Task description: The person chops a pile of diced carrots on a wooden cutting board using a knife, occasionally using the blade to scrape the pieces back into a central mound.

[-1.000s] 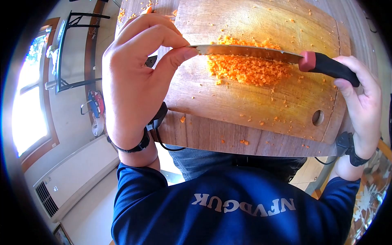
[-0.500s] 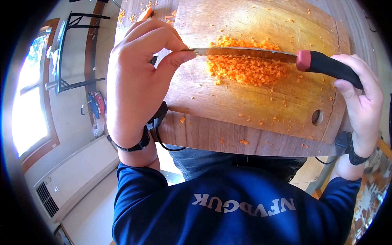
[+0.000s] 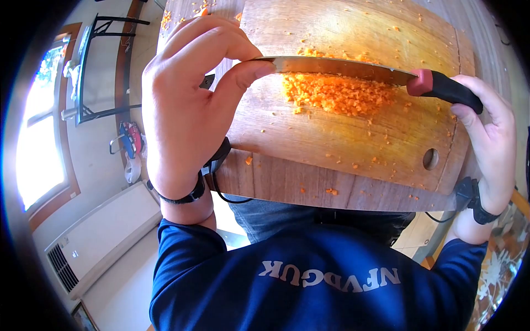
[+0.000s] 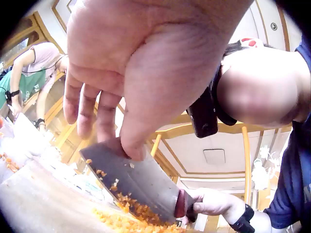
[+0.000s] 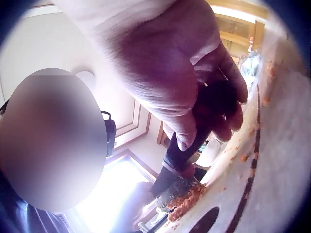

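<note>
orange mince (image 3: 338, 95) partly behind knife (image 3: 359, 70)

Window (image 3: 41, 127) glares; dark corners curve
Sheen brightens the cutting board (image 3: 331, 135); haze veils the right wrist view, its hand (image 5: 163, 68) shadowed.

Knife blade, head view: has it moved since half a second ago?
Yes: the blade shifted slightly right and up the picture, judged against the cutting board.

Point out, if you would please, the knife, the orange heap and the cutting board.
Knife (image 3: 348, 70): head view, flat of its blade.
Orange heap (image 3: 339, 95): head view, middle of the chopped bits.
Cutting board (image 3: 309, 138): head view, bare wood below the heap.
</note>
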Tool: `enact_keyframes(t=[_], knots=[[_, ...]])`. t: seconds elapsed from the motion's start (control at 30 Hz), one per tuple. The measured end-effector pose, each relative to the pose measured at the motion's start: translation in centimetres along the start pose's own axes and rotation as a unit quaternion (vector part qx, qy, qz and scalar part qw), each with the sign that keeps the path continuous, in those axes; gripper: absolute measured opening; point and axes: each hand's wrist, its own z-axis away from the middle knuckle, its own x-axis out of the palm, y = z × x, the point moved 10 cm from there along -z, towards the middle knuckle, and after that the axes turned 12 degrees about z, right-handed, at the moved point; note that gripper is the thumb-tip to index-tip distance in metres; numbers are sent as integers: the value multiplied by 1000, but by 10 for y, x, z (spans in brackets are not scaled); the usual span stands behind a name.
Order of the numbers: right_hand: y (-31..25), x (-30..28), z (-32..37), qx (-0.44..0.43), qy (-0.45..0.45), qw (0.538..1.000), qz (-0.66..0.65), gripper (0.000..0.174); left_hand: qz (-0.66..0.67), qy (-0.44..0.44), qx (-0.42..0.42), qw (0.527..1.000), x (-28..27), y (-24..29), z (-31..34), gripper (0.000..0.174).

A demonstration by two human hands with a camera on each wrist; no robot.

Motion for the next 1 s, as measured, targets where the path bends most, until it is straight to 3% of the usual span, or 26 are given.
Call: enact_keyframes(t=[0.13,0.33,0.4,0.53,0.63,0.7,1.0], knots=[[0,0,0,0,-4,1000,1,31,8,-11,-3,1000,2,-1,1,14],[-21,-8,-1,-69,16,997,44,30,27,-42,-76,996,9,-19,5,14],[-36,-12,-1,-136,25,988,72,30,33,-41,-87,995,10,-21,6,14],[-37,-15,2,-154,58,984,62,31,40,-41,-98,994,10,-22,7,15],[-33,-10,0,-131,18,989,64,31,27,-30,-91,995,8,-22,6,14],[-19,-4,-2,-64,2,998,20,31,29,-21,-62,997,6,-15,4,14],[-9,-1,-3,-26,18,999,20,30,39,16,-4,999,-5,0,2,15]])
